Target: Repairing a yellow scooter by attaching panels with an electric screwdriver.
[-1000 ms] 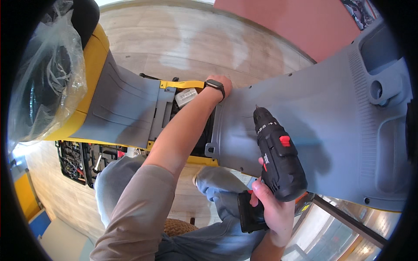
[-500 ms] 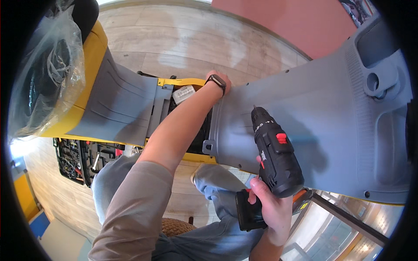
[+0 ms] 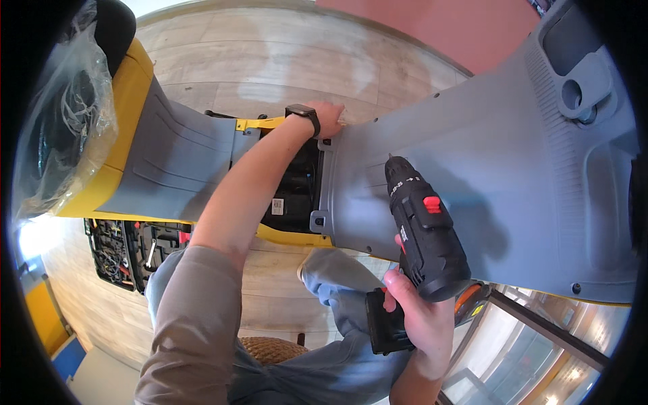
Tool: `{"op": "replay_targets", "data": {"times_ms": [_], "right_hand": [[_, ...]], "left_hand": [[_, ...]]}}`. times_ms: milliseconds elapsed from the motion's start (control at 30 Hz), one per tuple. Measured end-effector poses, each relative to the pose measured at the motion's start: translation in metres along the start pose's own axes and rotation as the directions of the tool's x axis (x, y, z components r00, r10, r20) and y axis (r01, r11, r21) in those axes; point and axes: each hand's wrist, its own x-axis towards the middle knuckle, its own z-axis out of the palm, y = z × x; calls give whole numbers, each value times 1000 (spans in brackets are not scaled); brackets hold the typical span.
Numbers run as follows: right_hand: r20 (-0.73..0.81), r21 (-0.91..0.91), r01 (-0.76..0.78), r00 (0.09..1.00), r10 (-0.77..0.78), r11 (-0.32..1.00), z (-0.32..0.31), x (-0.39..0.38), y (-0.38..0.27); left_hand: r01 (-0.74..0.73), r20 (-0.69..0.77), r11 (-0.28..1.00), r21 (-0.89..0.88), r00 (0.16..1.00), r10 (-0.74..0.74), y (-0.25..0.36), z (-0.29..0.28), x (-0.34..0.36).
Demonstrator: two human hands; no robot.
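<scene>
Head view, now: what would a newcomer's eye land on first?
Probably the black cordless drill with its red switch, gripped in the right hand in front of the large gray panel. Next, the dark open compartment near the middle, with the left forearm crossing above it and the left hand at its far edge. Then the crumpled clear plastic at far left, against yellow bodywork.

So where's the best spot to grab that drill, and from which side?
Probably where the right hand has it: the part joining the drill's thick upper body to its blocky black base. Come from behind, the near side, because the pointed bit faces away.
</scene>
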Motion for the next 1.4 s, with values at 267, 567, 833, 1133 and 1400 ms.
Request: {"op": "replay_targets", "data": {"times_ms": [267, 567, 833, 1133, 1400], "right_hand": [[5, -30, 22, 1000, -22, 999, 5, 0, 0], [-40, -8, -29, 999, 29, 1000, 9, 3, -7], [-1, -4, 37, 999, -37, 999, 12, -3, -8], [53, 142, 123, 990, -132, 982, 26, -22, -3], [134, 221, 29, 989, -60, 975, 34, -41, 9]], "left_hand": [[-160, 131, 960, 229, 982, 132, 13, 1, 0], [-103, 38, 954, 281, 995, 97, 14, 21, 18], [58, -162, 998, -17, 985, -61, -7, 3, -5], [-312, 12, 876, -368, 940, 340, 0, -33, -157], [-38, -189, 450, -892, 936, -296, -131, -2, -422]]}}
